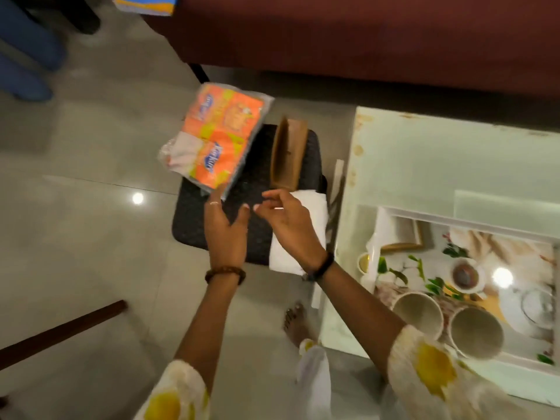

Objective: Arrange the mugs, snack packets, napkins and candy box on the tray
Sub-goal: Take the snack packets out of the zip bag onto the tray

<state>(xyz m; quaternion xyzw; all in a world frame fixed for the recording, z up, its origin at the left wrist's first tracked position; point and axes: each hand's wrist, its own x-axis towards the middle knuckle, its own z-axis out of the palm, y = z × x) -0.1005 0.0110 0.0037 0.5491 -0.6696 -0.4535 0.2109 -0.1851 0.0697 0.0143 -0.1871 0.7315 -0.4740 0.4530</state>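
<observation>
An orange plastic packet (216,137) with white contents showing at one end lies tilted over the far left of a black stool (194,225). My left hand (227,231) is spread just below its near corner, fingertips at the edge and thumb apart from it. My right hand (291,222) hovers with fingers apart over a stack of white napkins (315,207) on the stool's right side. An upright brown holder (288,156) stands behind them. Two cream mugs (418,313) (475,334) stand in the printed tray (388,213) on the right.
The tray rests on a white table (424,159) to the right of the stool. A dark red sofa (363,34) runs along the back. My bare foot (295,325) is on the grey floor between stool and table. A dark wooden bar (60,331) crosses the lower left.
</observation>
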